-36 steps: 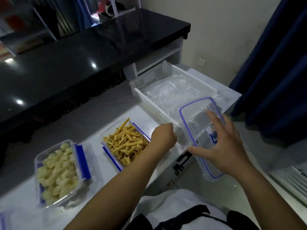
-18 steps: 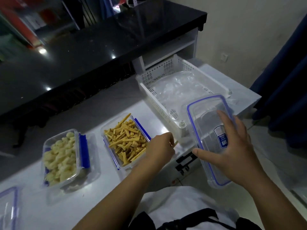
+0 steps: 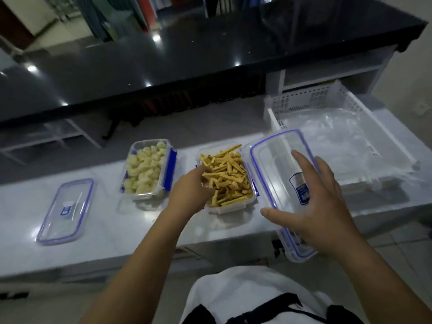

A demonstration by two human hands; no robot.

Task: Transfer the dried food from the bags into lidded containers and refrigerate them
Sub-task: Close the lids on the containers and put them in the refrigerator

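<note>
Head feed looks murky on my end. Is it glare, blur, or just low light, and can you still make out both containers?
Head view: dim overall, bright ceiling-light glints on the black counter, slight motion blur on the lid in the right hand, wide-angle bending at the edges; the strips container and the pale-chunks container read clearly.

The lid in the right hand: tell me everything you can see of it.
The lid is clear plastic, a rounded rectangle with a blue seal line near its rim and a blue-and-white label. The right hand holds it tilted, right of the container of yellow sticks, its near end past the white counter edge. Latch flaps are unclear.
</note>
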